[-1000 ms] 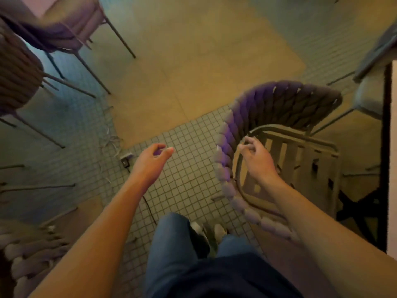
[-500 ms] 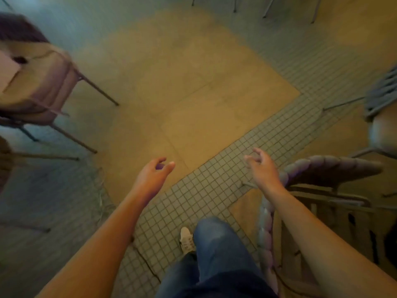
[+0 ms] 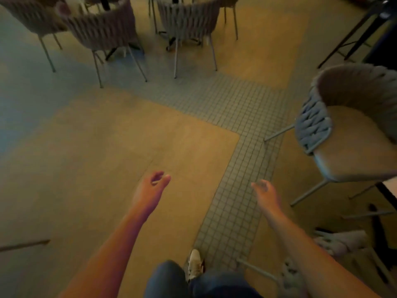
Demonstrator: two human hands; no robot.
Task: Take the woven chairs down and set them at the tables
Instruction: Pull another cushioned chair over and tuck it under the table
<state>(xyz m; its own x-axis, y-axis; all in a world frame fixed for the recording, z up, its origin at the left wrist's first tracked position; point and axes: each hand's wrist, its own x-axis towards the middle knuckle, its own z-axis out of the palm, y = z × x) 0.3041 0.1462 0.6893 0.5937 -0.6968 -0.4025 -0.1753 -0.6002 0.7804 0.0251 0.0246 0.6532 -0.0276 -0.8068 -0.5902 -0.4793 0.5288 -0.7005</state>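
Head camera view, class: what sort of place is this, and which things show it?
Probably a café or restaurant dining area: matching woven chairs grouped round a table base, another woven chair nearby, and hard tiled flooring.

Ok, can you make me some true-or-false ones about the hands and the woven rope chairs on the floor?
1. Both hands are holding nothing. True: the left hand and the right hand are bare and empty.
2. The grey woven rope chair with the tan seat lies tipped over. False: it stands upright on its legs.
3. A strip of small square floor tiles runs between the hands. True.
4. The right hand grips a chair back. False: it touches no chair.
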